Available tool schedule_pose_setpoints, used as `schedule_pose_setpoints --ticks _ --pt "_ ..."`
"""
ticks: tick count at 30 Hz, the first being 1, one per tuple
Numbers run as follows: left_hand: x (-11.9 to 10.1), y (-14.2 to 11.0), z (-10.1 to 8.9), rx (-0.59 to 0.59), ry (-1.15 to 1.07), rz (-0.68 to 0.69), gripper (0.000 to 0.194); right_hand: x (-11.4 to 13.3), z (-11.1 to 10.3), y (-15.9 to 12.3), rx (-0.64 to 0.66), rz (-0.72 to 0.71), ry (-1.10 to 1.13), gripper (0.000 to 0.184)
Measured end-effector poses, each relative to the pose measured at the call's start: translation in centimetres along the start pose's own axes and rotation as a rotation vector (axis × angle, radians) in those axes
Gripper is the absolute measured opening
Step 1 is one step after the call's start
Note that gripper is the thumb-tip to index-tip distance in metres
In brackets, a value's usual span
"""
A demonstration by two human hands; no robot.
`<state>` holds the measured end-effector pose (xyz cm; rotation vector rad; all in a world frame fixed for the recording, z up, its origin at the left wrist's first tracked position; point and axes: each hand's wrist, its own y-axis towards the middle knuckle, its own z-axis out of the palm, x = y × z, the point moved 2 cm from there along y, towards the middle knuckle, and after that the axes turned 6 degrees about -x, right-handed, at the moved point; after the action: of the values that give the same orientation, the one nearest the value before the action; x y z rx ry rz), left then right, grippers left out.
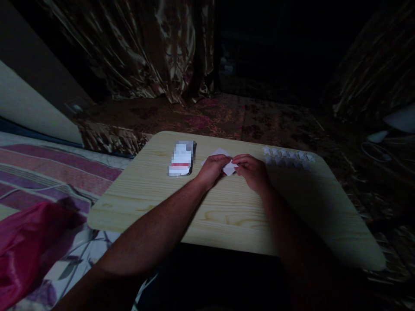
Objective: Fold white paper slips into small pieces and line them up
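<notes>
Both hands meet over the middle of a pale wooden table [233,220], gripping a small white sheet of folded paper [230,168]. My left hand [214,169] pinches its left side, thumb on top. At the right side, my right hand [251,169] has its fingers closed on the same paper. Just behind my left hand lies more white paper [221,152], partly hidden by it. Two rows of small folded white paper pieces [288,155], several in all, are lined up to the right of my right hand.
A phone [182,158] with a lit screen lies on the table's left part. Left of the table is a bed with a striped cover [61,172] and a pink cloth or bag [29,246]. Patterned curtains [175,47] hang behind. A white cable [372,149] is at the far right.
</notes>
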<state>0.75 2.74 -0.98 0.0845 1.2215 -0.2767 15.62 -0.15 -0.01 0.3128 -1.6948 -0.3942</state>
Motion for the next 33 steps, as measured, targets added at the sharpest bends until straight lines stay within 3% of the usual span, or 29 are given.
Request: schedule_pose_setpoints --ticks 7,18,33 --pt "0.27 0.14 -0.14 -0.001 -0.017 0.010 0.027 0.08 0.01 -0.07 0.006 -0.004 0.011 0.010" --pt "-0.01 -0.20 0.01 -0.017 0.029 0.030 0.024 0.00 -0.26 -0.14 -0.037 0.154 -0.036 0.022" --pt "0.13 -0.15 -0.03 -0.038 0.145 0.079 0.014 -0.25 -0.38 -0.06 -0.060 0.161 -0.029 0.024"
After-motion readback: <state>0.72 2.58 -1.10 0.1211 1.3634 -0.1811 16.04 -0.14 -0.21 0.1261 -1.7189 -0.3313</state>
